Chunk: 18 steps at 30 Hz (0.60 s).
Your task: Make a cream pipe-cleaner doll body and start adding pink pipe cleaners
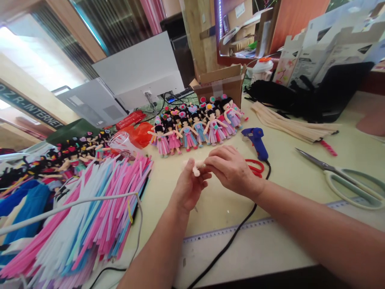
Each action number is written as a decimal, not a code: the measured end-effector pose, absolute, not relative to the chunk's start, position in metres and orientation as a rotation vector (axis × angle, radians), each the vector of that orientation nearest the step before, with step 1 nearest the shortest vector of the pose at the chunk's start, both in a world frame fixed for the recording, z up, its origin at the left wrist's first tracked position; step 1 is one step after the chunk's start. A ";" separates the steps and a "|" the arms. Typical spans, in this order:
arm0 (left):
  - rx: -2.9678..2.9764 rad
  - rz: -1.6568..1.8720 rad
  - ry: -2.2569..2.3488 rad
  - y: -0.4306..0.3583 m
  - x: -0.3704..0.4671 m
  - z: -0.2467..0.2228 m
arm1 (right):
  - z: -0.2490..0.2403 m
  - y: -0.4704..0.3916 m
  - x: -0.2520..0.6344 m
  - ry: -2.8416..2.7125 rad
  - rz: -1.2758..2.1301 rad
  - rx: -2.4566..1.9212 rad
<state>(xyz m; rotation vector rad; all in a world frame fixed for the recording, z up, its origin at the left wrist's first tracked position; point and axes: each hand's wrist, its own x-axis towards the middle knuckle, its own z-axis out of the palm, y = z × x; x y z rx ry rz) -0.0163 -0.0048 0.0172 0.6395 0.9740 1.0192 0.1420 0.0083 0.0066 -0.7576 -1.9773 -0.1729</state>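
Note:
Over the middle of the table, my left hand (191, 185) is closed on a small cream fuzzy piece that looks like bent pipe cleaner (196, 170). My right hand (230, 167) pinches the same piece from the other side, its fingertips close to my left thumb. Part of the piece is hidden behind my fingers. A blue glue gun (257, 142) lies just beyond my right hand, its black cord running under my right forearm. Red-handled scissors or a similar red loop (255, 167) sits beside my right wrist, partly covered.
Several finished pipe-cleaner dolls (197, 128) stand at the back. Bundles of pink, white and blue pipe cleaners (99, 208) fill the left. Large scissors (345, 180), cream pipe cleaners (288, 122) and black ones (270, 96) lie right. A ruler (216, 234) runs along the front.

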 end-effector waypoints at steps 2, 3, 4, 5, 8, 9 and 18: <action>0.591 1.009 0.944 -0.006 -0.016 0.017 | 0.006 0.007 0.141 -1.997 -0.186 -0.746; 0.581 1.004 0.927 -0.006 -0.016 0.017 | 0.006 0.007 0.140 -2.006 -0.182 -0.754; 0.581 1.001 0.912 -0.006 -0.016 0.017 | 0.006 0.006 0.140 -2.015 -0.172 -0.769; 0.590 1.002 0.903 -0.007 -0.016 0.017 | 0.005 0.006 0.140 -2.025 -0.155 -0.788; 0.643 1.034 0.908 -0.007 -0.015 0.018 | 0.004 0.006 0.140 -2.035 -0.083 -0.821; 0.662 1.044 0.917 -0.008 -0.015 0.019 | 0.004 0.006 0.140 -2.031 -0.056 -0.818; 0.788 1.151 0.937 -0.006 -0.013 0.023 | 0.002 0.007 0.137 -1.934 0.098 -0.762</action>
